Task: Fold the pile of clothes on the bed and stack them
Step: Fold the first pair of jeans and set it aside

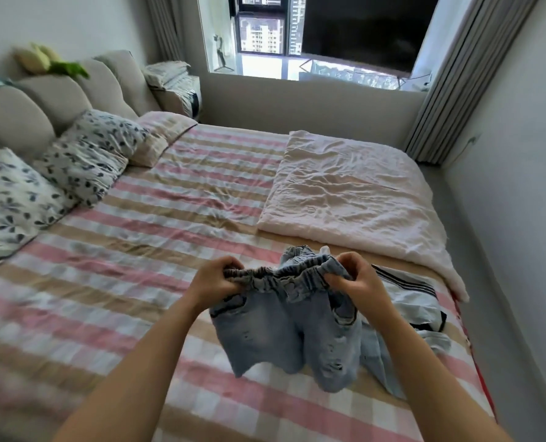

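Fingers curled, left hand (pixel 216 277) and right hand (pixel 357 279) clutch the gathered waistband (pixel 281 273) of small pale-blue ripped denim trousers (pixel 265 336) over a pink-and-beige checked bed (pixel 122 282).
Trouser legs trail on the bed; the denim looks light, soft and floppy, best held at the waistband's two ends. Just right lies a white garment with dark stripes (pixel 405 293); beyond, a folded pale-pink quilt (pixel 345 193).

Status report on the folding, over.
Left hand and right hand both grip the waistband. Light-blue ripped jeans held up, legs touching the striped bedsheet. White striped garment lies unfolded just right, nothing blocking.
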Demonstrator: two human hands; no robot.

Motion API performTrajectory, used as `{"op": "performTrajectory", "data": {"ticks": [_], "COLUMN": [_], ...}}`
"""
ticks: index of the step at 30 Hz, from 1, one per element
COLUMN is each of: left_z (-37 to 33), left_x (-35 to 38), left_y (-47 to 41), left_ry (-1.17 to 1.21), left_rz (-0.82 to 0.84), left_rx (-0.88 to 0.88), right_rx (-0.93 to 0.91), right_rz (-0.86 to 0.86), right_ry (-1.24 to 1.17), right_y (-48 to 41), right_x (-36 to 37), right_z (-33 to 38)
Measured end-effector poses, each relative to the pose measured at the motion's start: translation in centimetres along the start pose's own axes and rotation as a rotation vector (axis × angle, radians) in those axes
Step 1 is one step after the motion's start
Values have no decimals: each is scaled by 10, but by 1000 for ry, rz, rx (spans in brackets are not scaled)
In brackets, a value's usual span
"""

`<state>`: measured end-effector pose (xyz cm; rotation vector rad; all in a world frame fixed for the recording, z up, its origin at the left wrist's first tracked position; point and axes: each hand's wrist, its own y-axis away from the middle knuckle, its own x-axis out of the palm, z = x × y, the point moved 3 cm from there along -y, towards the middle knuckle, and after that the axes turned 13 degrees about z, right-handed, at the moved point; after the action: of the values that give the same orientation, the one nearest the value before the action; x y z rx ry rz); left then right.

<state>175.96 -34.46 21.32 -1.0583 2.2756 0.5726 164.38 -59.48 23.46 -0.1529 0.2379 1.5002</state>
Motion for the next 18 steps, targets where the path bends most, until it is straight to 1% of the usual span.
{"op": "performTrajectory", "data": {"ticks": [3, 6, 9, 13, 18], "left_z": [16, 40, 72, 125, 173], "left_x": [-38, -81, -124, -178, -228], "left_y": [23, 41, 53, 68, 83], "left_ry": [219, 304, 305, 283, 288], "left_rz": [-64, -114, -148, -156, -121], "left_rx": [40, 95, 153, 121, 105], "right_rx": [23, -19, -15, 56, 115], "right_rz": [78, 93, 4, -94, -189], "right_ry": [118, 238, 231, 159, 209], "right_y": [-4, -15, -34, -61, -78], "right_x": [25, 62, 107, 174, 247], "right_z": [13, 30, 44, 59, 74]}}
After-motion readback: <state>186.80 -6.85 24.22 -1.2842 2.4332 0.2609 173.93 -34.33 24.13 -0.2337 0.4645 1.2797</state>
